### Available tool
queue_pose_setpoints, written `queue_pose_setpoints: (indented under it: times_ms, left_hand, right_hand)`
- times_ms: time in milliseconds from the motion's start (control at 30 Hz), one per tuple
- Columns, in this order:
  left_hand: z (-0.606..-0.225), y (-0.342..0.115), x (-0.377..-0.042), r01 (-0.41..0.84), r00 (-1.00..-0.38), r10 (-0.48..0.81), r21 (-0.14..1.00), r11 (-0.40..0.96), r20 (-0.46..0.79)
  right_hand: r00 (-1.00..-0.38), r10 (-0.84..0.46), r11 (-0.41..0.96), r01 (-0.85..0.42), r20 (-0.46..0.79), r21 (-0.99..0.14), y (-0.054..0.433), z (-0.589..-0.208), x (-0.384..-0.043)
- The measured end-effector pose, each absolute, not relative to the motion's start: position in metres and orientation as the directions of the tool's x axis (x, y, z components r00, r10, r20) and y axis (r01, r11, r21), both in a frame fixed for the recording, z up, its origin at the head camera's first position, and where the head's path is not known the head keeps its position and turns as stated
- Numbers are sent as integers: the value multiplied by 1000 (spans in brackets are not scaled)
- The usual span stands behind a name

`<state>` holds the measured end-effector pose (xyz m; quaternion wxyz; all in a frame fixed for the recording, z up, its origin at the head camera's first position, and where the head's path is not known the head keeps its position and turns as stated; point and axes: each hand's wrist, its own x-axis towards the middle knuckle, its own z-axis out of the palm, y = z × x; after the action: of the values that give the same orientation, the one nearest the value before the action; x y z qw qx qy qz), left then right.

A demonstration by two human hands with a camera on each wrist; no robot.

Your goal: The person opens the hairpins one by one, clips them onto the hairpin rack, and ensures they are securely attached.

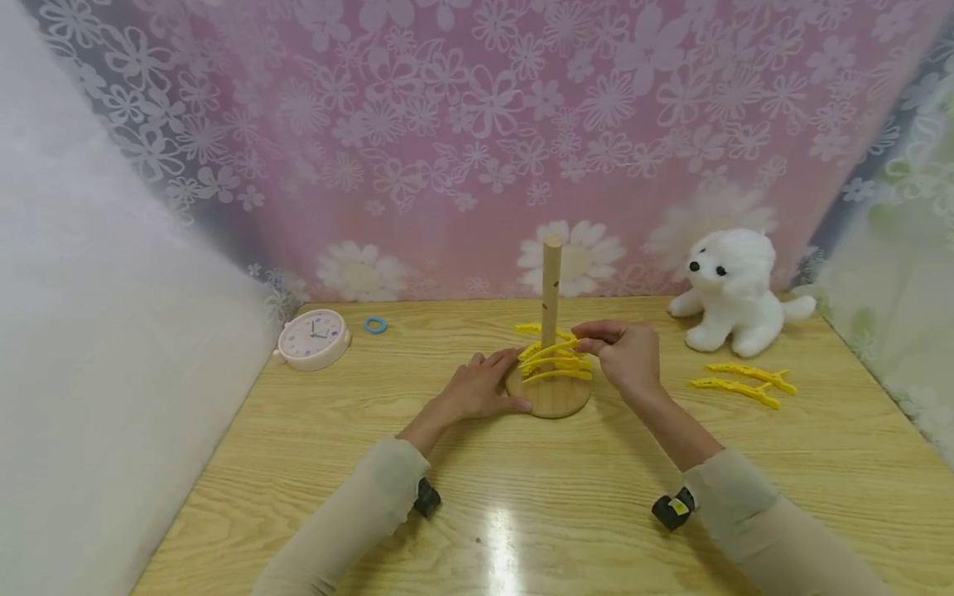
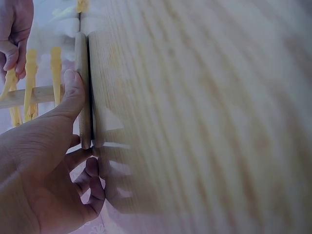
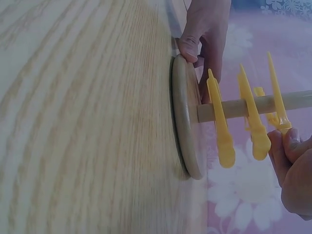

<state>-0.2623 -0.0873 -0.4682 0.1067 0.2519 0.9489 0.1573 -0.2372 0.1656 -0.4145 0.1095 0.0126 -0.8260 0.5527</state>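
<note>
A round wooden base (image 1: 551,406) with an upright wooden post (image 1: 551,285) stands on the table. Several yellow alligator hair clips sit around the post's lower part, among them a low clip (image 3: 222,129) and a middle clip (image 3: 252,112) in the right wrist view. My left hand (image 1: 486,387) holds the base at its left edge, thumb over the rim and fingers round the far side. Between thumb and fingers, my right hand (image 1: 626,356) pinches one end of the uppermost hair clip (image 3: 277,92), which lies across the post. The head view cannot tell whether its jaws touch the post.
Two more yellow hair clips (image 1: 736,389) lie on the table to the right. Behind them sits a white plush dog (image 1: 734,290). At the back left are a pink clock (image 1: 313,339) and a blue ring (image 1: 375,324). A flowered curtain (image 1: 447,165) hangs behind the table.
</note>
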Motion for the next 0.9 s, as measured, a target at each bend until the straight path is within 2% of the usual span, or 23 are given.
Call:
queue_pose_setpoints:
  times_ms: [400,900]
  left_hand:
    - [-465,-86,-261,446,-847,516,361,819,-125]
    - [-465,-85,-261,442,-848,511,348,827,-138]
  right_hand:
    - [-980,100,386,-119,170,-915,164,-414,-236]
    - [-976,71,389,-161,204,-907,164,-416,-234]
